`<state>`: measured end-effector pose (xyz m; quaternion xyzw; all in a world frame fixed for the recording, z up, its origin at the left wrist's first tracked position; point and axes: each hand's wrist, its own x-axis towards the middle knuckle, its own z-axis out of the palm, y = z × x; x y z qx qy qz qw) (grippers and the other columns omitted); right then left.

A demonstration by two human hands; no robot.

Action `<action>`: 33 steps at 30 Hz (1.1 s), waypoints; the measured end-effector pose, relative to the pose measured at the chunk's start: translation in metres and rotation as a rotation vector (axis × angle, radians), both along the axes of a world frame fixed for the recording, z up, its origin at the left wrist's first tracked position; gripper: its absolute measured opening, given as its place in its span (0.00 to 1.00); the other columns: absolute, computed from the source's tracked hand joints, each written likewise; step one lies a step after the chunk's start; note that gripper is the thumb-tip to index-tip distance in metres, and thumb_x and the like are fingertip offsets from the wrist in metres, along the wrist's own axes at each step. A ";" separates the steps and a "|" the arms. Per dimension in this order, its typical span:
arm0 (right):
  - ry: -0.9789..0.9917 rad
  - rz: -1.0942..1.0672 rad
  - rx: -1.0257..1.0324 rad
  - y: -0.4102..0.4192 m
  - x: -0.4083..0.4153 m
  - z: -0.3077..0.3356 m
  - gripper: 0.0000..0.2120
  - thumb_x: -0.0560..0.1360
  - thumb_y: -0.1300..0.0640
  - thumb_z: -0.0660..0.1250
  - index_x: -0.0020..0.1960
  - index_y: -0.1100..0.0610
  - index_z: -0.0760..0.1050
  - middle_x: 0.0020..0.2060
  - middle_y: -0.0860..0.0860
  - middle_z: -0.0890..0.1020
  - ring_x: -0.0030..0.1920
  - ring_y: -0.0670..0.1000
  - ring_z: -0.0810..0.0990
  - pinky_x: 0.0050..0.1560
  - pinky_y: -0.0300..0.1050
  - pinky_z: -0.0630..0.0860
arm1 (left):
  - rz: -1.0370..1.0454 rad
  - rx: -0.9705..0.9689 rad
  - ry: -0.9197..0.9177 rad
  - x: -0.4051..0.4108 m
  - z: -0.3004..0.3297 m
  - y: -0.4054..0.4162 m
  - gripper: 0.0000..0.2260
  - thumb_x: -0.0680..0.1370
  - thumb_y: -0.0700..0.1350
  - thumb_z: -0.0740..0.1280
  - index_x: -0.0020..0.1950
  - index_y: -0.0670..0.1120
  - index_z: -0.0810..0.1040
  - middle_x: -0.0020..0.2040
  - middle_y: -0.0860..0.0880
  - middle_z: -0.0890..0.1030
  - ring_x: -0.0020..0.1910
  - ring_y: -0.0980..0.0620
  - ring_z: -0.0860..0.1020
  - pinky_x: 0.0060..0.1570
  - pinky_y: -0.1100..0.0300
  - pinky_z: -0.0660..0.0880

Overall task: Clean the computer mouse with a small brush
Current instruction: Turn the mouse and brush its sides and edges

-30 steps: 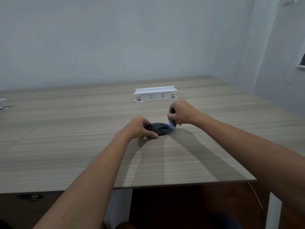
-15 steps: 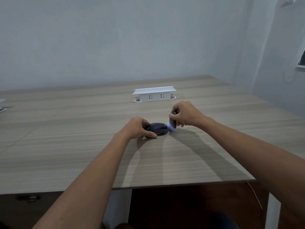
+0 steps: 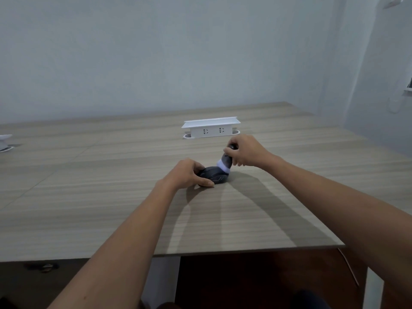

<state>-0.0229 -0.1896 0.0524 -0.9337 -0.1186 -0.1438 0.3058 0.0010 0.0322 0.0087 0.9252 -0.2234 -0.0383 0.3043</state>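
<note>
A dark grey computer mouse point(image 3: 215, 176) lies on the wooden table point(image 3: 111, 197) near the middle. My left hand point(image 3: 189, 176) grips its left side, thumb along the near edge, and hides part of it. My right hand point(image 3: 244, 150) is closed around a small brush point(image 3: 225, 162) with a dark handle and pale bristles. The brush tilts down to the left and its bristles touch the far right end of the mouse.
A white power socket box point(image 3: 210, 128) stands on the table behind the hands. A white object point(image 3: 4, 142) sits at the far left edge. The table's front edge runs close below my forearms, and a wall closes the right side.
The brush has swept slightly up and left over the mouse's right end, and my right hand rose a little. My left hand and the mouse stay in place.
</note>
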 end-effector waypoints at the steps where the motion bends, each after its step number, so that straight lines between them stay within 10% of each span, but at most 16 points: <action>1: 0.006 0.001 -0.051 -0.002 0.002 0.002 0.10 0.78 0.61 0.64 0.44 0.65 0.80 0.26 0.49 0.80 0.21 0.42 0.76 0.25 0.35 0.73 | -0.006 -0.005 0.005 0.000 0.000 0.000 0.19 0.65 0.58 0.80 0.50 0.50 0.87 0.41 0.47 0.87 0.39 0.54 0.80 0.42 0.58 0.73; 14: 0.062 0.135 -0.432 0.008 0.020 0.012 0.07 0.80 0.56 0.67 0.53 0.59 0.81 0.50 0.54 0.83 0.53 0.57 0.80 0.51 0.47 0.75 | -0.030 0.004 0.003 0.002 0.000 0.003 0.21 0.66 0.57 0.80 0.55 0.52 0.86 0.44 0.52 0.87 0.46 0.54 0.83 0.44 0.63 0.73; 20: 0.026 0.176 -0.228 0.010 0.009 0.020 0.04 0.80 0.56 0.67 0.47 0.53 0.78 0.31 0.41 0.77 0.28 0.43 0.77 0.34 0.40 0.74 | -0.021 -0.024 0.027 0.001 -0.001 0.004 0.19 0.65 0.57 0.80 0.53 0.52 0.86 0.37 0.57 0.84 0.38 0.60 0.79 0.41 0.65 0.70; 26: 0.127 0.060 -0.316 -0.004 0.006 0.013 0.09 0.81 0.57 0.65 0.50 0.61 0.81 0.33 0.50 0.81 0.31 0.50 0.81 0.30 0.40 0.74 | -0.013 -0.011 0.025 -0.001 0.002 0.002 0.22 0.66 0.55 0.81 0.57 0.49 0.86 0.46 0.52 0.87 0.47 0.52 0.84 0.46 0.61 0.75; 33: 0.386 -0.017 0.072 -0.031 -0.002 0.007 0.12 0.80 0.61 0.64 0.46 0.68 0.82 0.30 0.55 0.83 0.25 0.48 0.77 0.26 0.40 0.75 | 0.007 -0.022 0.020 0.000 0.001 0.002 0.24 0.65 0.54 0.81 0.59 0.49 0.85 0.49 0.51 0.87 0.51 0.52 0.84 0.51 0.60 0.76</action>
